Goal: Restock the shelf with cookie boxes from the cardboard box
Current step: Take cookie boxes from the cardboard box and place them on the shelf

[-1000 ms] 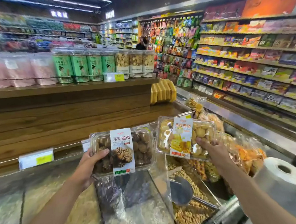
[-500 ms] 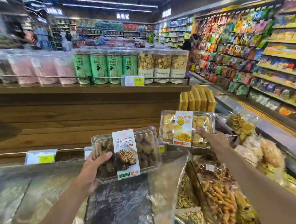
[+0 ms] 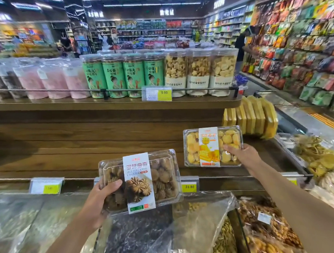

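Chocolate cookie box (image 3: 140,181): clasped in left hand (image 3: 100,200), thumb across the lid. Yellow cookie box (image 3: 212,147): gripped at its right end by right hand (image 3: 242,155), just ahead of that hand, above the lower wooden shelf (image 3: 86,158). Advised: lower flat past the rail (image 3: 224,176), label facing out.

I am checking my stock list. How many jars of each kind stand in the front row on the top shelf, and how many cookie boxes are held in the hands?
Green-label jars: 4
Clear jars with white labels: 3
Dark cookie box, in the left hand: 1
Yellow cookie box, in the right hand: 1
Total: 9
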A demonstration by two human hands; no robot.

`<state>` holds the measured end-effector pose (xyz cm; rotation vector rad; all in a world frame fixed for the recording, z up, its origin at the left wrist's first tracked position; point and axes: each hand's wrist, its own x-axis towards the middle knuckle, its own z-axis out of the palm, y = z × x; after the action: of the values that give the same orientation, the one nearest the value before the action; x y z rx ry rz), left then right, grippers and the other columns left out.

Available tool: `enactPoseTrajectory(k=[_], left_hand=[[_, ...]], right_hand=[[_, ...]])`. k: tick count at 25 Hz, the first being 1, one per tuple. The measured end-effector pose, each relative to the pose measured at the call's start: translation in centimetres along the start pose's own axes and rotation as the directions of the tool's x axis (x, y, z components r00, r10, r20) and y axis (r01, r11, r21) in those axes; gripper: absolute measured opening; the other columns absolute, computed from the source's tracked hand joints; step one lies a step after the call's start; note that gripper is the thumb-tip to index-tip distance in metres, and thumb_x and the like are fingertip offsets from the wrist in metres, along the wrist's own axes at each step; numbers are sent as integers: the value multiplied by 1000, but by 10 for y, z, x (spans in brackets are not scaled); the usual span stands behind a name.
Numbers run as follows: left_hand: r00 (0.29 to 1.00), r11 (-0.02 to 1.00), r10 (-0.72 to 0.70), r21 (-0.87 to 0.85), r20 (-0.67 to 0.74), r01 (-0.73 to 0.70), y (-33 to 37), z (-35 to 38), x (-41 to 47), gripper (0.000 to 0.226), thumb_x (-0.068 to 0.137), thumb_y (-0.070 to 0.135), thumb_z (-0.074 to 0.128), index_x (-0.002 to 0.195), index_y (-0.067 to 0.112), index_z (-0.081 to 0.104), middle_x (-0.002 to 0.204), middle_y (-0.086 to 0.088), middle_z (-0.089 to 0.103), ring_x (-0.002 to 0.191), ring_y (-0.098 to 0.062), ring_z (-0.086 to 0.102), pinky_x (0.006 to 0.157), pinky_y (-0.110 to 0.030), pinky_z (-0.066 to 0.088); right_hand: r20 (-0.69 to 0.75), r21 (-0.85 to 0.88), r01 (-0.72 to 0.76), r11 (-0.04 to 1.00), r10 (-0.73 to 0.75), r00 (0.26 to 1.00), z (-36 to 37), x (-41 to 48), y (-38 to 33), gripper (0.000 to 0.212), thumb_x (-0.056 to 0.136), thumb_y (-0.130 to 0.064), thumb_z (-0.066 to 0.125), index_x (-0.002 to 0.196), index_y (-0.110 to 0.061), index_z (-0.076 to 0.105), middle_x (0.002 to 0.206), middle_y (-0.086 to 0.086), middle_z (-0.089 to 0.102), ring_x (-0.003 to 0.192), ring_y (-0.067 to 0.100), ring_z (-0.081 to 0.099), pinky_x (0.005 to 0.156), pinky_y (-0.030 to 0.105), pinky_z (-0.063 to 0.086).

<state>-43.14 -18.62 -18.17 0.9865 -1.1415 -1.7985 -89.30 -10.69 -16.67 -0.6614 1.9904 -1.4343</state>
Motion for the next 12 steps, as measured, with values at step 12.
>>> enactPoseTrajectory(k=[12], left_hand=[[999, 999, -34, 18, 8, 34, -2, 9, 30, 117, 38, 51, 103, 140, 16, 56, 126, -19, 73, 119, -44, 68, 111, -67, 42]], right_hand=[[162, -119, 42, 992, -23, 987, 4, 45, 17, 43, 81, -29, 84, 118, -24, 61, 109, -1, 72, 102, 19, 68, 95, 45, 56]])
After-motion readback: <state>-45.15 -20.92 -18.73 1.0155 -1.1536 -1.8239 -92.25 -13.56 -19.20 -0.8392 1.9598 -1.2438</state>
